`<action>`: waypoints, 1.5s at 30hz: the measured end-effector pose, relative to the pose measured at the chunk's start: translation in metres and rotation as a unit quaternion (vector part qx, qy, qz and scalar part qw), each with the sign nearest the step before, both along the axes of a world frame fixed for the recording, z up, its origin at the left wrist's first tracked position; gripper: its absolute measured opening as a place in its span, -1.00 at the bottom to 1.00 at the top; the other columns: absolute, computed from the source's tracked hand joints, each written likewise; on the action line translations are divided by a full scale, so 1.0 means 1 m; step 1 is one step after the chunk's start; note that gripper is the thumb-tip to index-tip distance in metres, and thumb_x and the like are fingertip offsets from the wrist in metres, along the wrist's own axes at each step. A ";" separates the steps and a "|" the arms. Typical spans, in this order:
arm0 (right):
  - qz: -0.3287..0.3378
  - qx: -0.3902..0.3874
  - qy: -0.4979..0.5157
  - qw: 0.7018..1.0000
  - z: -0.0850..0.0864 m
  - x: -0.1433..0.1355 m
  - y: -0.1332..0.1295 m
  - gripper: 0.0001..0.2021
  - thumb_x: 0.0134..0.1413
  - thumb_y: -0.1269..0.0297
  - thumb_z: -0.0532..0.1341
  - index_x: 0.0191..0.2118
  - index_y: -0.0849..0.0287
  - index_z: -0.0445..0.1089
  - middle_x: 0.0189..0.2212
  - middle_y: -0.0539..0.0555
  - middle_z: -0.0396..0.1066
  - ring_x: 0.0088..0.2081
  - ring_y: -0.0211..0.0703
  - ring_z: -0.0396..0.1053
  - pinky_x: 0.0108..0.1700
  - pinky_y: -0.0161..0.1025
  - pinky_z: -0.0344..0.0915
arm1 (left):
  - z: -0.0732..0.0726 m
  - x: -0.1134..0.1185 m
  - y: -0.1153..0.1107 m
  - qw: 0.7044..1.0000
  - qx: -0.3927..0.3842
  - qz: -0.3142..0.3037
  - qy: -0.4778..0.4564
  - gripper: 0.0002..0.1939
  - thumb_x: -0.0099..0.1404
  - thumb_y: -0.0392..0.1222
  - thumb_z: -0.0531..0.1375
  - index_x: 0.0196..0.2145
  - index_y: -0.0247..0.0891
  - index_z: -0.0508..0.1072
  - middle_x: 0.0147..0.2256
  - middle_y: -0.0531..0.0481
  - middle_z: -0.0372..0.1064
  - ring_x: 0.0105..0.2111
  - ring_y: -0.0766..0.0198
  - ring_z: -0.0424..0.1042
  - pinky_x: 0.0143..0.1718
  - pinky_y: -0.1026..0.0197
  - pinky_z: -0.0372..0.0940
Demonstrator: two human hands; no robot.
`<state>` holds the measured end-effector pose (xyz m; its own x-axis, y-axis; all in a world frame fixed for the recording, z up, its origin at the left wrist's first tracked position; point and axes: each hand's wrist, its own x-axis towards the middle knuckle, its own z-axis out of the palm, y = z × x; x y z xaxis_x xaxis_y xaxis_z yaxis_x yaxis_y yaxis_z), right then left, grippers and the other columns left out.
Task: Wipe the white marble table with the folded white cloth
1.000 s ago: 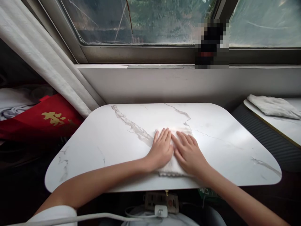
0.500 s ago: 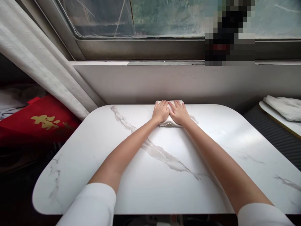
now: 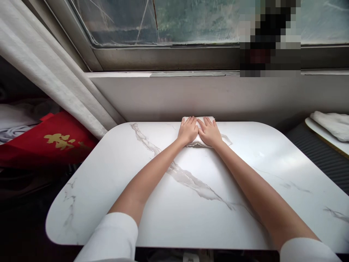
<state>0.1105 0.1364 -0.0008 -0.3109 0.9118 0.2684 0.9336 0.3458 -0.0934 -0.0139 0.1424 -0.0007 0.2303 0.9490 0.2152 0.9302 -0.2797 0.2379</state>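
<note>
A folded white cloth (image 3: 200, 145) lies on the white marble-patterned table (image 3: 174, 225), at its far edge by the wall. My left hand (image 3: 188, 130) rests flat on the left part of this cloth, palm down and fingers stretched away from me. Beside it, my right hand (image 3: 209, 131) presses flat on the right part, fingers stretched and a little spread. The thumbs are close together over the middle of the cloth. Both arms reach straight out across the tabletop. The cloth's underside and my palms are hidden.
A window (image 3: 174, 25) with a metal frame is beyond the wall, partly pixelated. A pale curtain (image 3: 54, 65) hangs at the left, near a red item with gold print (image 3: 71, 145). Another white cloth (image 3: 331, 125) lies on a white board (image 3: 324, 134) at the right.
The whole view has shifted slightly, so the table appears a little further right. Both hands stay flat on the cloth at the far edge, with hardly any movement against the table.
</note>
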 end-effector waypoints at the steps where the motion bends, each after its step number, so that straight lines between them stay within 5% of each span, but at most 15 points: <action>1: 0.000 -0.003 -0.002 1.000 0.000 0.000 -0.011 -0.50 0.24 0.25 -0.12 0.26 0.23 0.06 0.27 0.25 0.02 0.29 0.05 -0.08 0.24 0.10 -0.13 | 0.000 -0.001 -0.010 1.000 0.001 -0.005 0.002 -0.49 0.38 -0.26 -0.20 0.24 -0.41 0.09 0.27 -0.08 -0.04 0.27 0.27 -0.09 0.28 0.08 -0.29; 9: 0.046 -0.040 0.033 0.998 -0.001 0.002 -0.153 -0.47 0.28 0.20 -0.17 0.32 0.22 -0.08 0.32 0.21 -0.14 0.33 0.02 -0.33 0.28 0.16 -0.24 | 0.004 -0.016 -0.153 0.997 -0.004 -0.073 0.011 -0.48 0.42 -0.21 -0.22 0.27 -0.43 0.01 0.29 -0.10 -0.12 0.30 0.25 -0.20 0.30 0.03 -0.35; 13: 0.097 -0.058 0.084 0.990 -0.001 0.002 -0.220 -0.42 0.29 0.19 -0.17 0.36 0.08 -0.36 0.35 0.10 -0.31 0.33 0.00 -0.42 0.29 0.23 -0.29 | 0.010 -0.031 -0.220 0.994 -0.027 -0.110 0.008 -0.47 0.41 -0.15 -0.17 0.29 -0.36 -0.02 0.31 -0.06 -0.21 0.31 0.24 -0.28 0.31 0.01 -0.35; 17: 0.138 -0.063 0.130 0.980 -0.003 -0.002 -0.255 -0.33 0.27 0.16 -0.11 0.34 0.03 -0.55 0.35 0.06 -0.36 0.33 0.04 -0.41 0.28 0.27 -0.28 | 0.013 -0.044 -0.256 0.993 -0.035 -0.112 0.005 -0.46 0.41 -0.16 -0.16 0.30 -0.34 -0.04 0.31 -0.05 -0.24 0.31 0.22 -0.28 0.31 0.01 -0.31; 20: 0.154 -0.080 0.140 0.975 -0.002 -0.010 -0.257 -0.33 0.26 0.19 -0.11 0.34 0.07 -0.55 0.35 0.07 -0.35 0.33 0.01 -0.42 0.28 0.27 -0.32 | 0.012 -0.054 -0.262 0.993 -0.029 -0.111 0.010 -0.45 0.40 -0.19 -0.14 0.30 -0.34 -0.08 0.31 -0.07 -0.21 0.30 0.18 -0.25 0.30 -0.03 -0.26; 25: 0.156 -0.141 0.088 0.974 0.006 -0.040 -0.208 -0.41 0.27 0.21 -0.16 0.34 0.31 -0.25 0.34 0.17 -0.29 0.34 -0.05 -0.43 0.30 0.15 -0.39 | 0.008 -0.076 -0.224 0.997 -0.025 -0.070 0.027 -0.46 0.40 -0.18 -0.14 0.28 -0.42 -0.02 0.30 -0.16 -0.15 0.30 0.15 -0.21 0.29 -0.06 -0.26; 36: 0.098 -0.065 0.027 0.993 0.004 -0.117 -0.020 -0.46 0.25 0.29 -0.18 0.30 0.38 -0.06 0.31 0.29 -0.11 0.32 -0.02 -0.21 0.27 0.09 -0.34 | 0.000 -0.122 -0.033 0.998 -0.012 0.049 0.028 -0.49 0.38 -0.22 -0.15 0.25 -0.38 0.08 0.28 -0.10 -0.05 0.28 0.23 -0.10 0.28 0.04 -0.28; 40: 0.089 -0.054 0.028 0.994 0.003 -0.124 0.009 -0.47 0.25 0.29 -0.19 0.29 0.37 -0.02 0.29 0.26 -0.05 0.31 -0.05 -0.16 0.27 0.07 -0.32 | -0.002 -0.126 -0.003 0.998 -0.012 0.061 0.029 -0.49 0.38 -0.22 -0.15 0.25 -0.37 0.08 0.27 -0.10 -0.03 0.27 0.23 -0.08 0.28 0.04 -0.27; 45: 0.099 -0.026 0.033 0.994 0.000 -0.123 0.014 -0.48 0.25 0.30 -0.16 0.27 0.36 0.04 0.28 0.26 0.00 0.30 -0.04 -0.12 0.27 0.03 -0.26 | -0.004 -0.126 0.001 0.997 0.003 0.067 0.024 -0.50 0.39 -0.21 -0.16 0.24 -0.37 0.10 0.26 -0.10 -0.01 0.27 0.23 -0.07 0.28 0.03 -0.28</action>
